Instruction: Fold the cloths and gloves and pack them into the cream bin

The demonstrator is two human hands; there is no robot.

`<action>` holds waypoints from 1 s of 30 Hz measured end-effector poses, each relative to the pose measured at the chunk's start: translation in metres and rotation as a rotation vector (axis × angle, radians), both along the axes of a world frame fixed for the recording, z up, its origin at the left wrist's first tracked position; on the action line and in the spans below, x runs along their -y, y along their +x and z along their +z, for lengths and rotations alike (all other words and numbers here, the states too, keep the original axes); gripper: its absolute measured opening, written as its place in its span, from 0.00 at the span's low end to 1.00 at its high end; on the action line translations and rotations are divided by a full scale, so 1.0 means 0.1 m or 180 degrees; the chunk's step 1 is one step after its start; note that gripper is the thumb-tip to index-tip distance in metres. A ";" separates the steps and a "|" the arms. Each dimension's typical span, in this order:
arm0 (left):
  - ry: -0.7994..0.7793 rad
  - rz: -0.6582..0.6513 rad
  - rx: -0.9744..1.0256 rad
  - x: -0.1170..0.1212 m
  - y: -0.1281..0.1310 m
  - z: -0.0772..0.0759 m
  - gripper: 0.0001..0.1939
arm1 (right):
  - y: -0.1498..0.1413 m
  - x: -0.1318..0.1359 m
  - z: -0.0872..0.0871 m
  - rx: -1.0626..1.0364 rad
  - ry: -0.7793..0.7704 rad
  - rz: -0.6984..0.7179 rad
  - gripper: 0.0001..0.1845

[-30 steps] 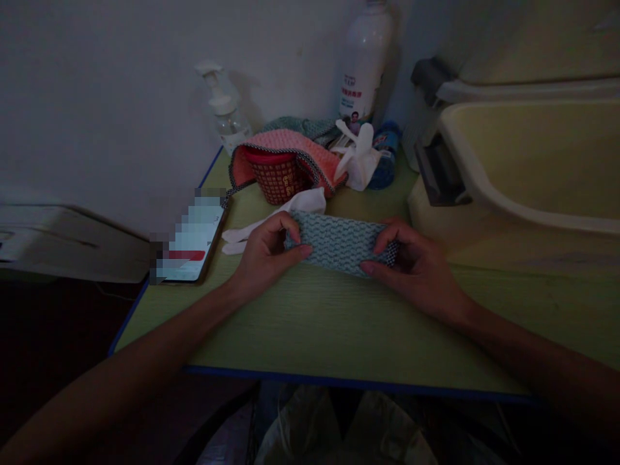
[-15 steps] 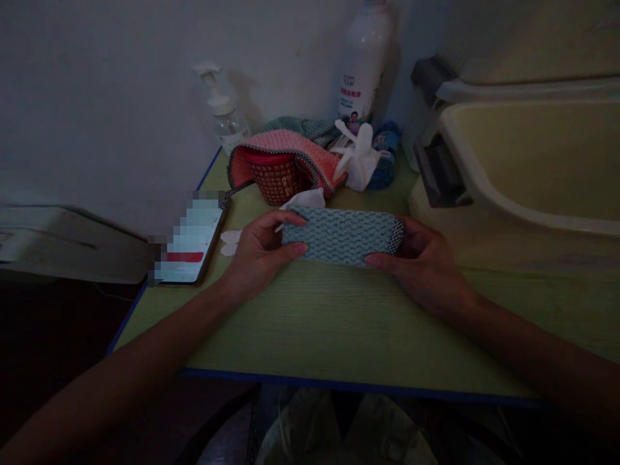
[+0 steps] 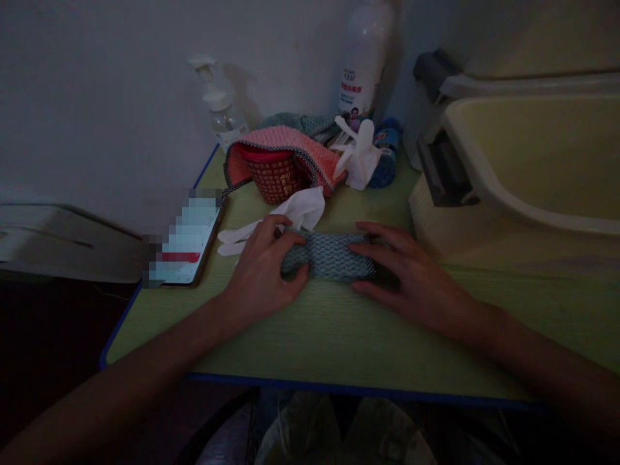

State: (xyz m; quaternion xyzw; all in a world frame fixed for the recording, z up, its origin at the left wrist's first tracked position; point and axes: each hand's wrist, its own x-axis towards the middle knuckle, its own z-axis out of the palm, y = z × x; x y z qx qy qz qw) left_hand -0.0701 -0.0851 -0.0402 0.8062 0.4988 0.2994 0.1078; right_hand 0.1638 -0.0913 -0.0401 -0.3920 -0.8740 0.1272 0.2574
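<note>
A folded blue-green woven cloth [image 3: 329, 256] lies flat on the green table [image 3: 339, 329]. My left hand [image 3: 264, 271] rests on its left end, thumb and fingers curled round the edge. My right hand [image 3: 404, 278] lies flat over its right end with the fingers stretched out, pressing it down. A white glove [image 3: 290, 216] lies just behind the cloth.
A phone [image 3: 186, 242] lies at the table's left edge. At the back stand a red cup [image 3: 274, 175] under a pink cloth [image 3: 285, 143], a pump bottle [image 3: 217, 103], a tall white bottle [image 3: 365, 58] and a blue roll [image 3: 382, 158]. A yellow basin [image 3: 527, 161] fills the right.
The cloth was held up on edge between both hands; now it has been laid down flat and narrower, and my right hand has opened over it.
</note>
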 end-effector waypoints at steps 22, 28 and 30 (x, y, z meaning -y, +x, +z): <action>0.0380 -0.1316 -0.0097 -0.03 0.07 -0.08 0.07 | 0.00 -0.01 0.11 0.0250 0.0763 0.0564 0.09; 0.0435 -0.1317 -0.0082 -0.03 0.08 -0.08 0.06 | -0.01 0.00 0.11 0.0367 0.1323 0.0597 0.13; 0.0407 -0.1316 -0.0032 -0.03 0.08 -0.09 0.06 | -0.01 0.01 0.12 0.0286 0.1258 0.0623 0.12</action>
